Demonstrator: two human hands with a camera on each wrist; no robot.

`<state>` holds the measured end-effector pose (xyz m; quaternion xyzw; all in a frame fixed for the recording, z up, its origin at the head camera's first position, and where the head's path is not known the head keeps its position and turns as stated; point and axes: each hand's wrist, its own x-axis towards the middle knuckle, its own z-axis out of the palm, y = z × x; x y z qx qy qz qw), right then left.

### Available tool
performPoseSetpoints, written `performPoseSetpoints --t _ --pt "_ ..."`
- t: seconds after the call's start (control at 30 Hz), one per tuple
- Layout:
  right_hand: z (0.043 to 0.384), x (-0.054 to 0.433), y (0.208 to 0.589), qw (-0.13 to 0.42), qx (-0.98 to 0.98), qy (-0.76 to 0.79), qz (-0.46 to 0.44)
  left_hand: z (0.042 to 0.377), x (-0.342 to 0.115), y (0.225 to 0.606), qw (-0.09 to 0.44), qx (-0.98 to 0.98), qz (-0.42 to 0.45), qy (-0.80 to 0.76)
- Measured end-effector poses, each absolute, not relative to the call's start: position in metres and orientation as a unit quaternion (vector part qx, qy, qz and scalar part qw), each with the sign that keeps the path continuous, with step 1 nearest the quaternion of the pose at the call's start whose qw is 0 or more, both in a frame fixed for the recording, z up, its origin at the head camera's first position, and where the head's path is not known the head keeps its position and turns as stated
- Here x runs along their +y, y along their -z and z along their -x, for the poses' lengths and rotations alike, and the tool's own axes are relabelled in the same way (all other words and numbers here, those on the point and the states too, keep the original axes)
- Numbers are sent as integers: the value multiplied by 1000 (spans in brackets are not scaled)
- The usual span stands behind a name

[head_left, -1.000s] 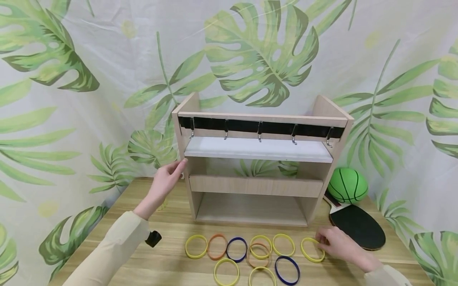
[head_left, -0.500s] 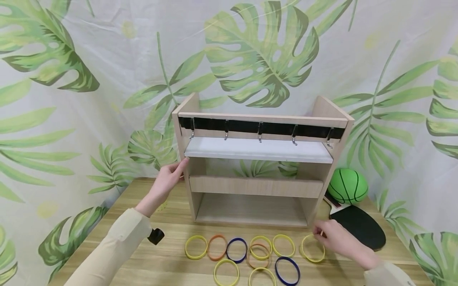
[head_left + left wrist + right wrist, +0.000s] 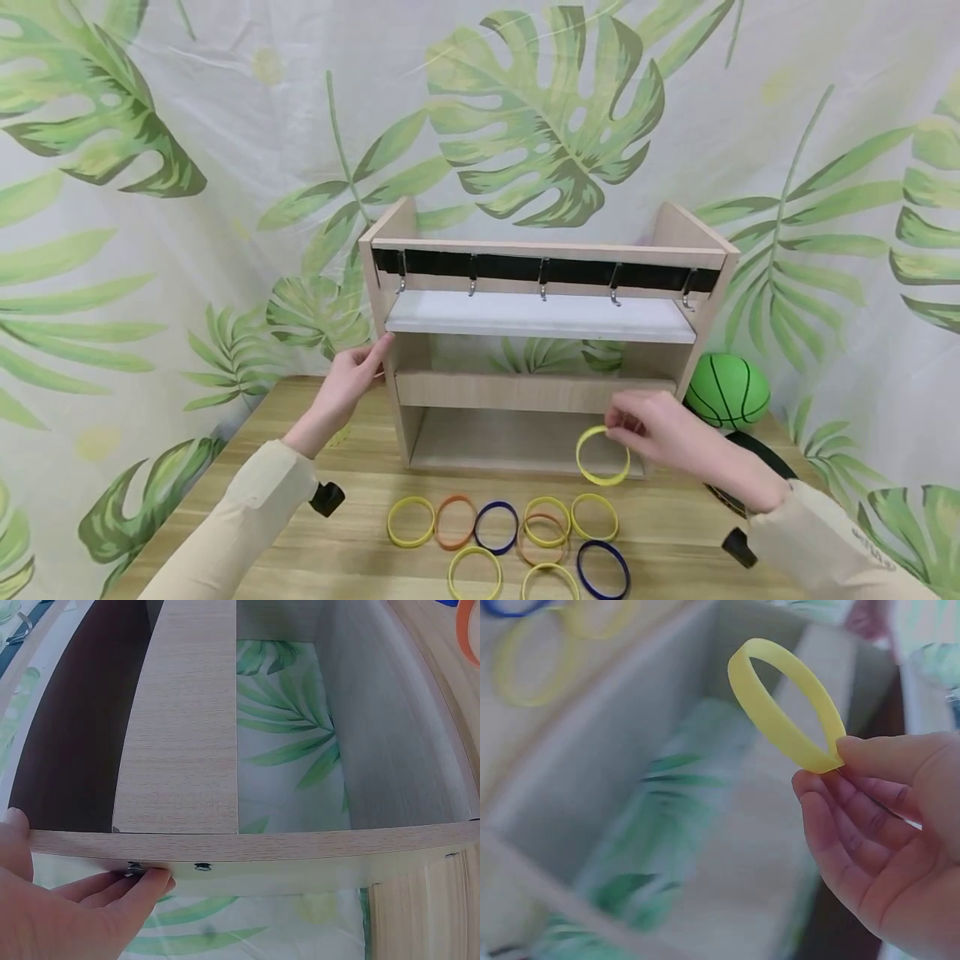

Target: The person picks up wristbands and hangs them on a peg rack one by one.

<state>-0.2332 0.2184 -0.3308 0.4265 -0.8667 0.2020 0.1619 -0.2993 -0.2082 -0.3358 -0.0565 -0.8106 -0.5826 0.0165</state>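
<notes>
My right hand (image 3: 663, 425) pinches a yellow silicone wristband (image 3: 603, 456) between thumb and fingertips and holds it in the air before the shelf's lower compartment. In the right wrist view the band (image 3: 787, 712) stands out from the fingertips as a loop. My left hand (image 3: 351, 379) grips the left side panel of the wooden shelf (image 3: 536, 392). In the left wrist view its thumb (image 3: 15, 825) lies at the panel's front edge and the fingers (image 3: 142, 889) rest on the outer face. A black strip (image 3: 502, 267) with several metal hooks (image 3: 543, 287) runs along the shelf's top.
Several yellow, orange and blue wristbands (image 3: 496, 527) lie on the wooden table (image 3: 337, 550) in front of the shelf; a yellow and an orange one overlap. To the right are a green ball (image 3: 727, 390) and a black paddle (image 3: 761, 454), partly behind my right arm.
My right hand has picked up the rightmost yellow wristband from the table and moved up and to the left with it. The left hand stays on the shelf's side panel.
</notes>
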Motion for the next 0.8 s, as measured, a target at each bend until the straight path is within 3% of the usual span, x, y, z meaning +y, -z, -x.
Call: performPoseSetpoints --t 0.37,0.63,0.8 --pt "237 156 245 180 -844 -217 -456 302 -212 339 8 -804 57 592" --pt "252 112 204 254 -812 -238 -469 302 -211 338 8 -804 58 591" --pt "260 91 187 267 -799 -258 -474 304 -208 338 9 -802 57 595"
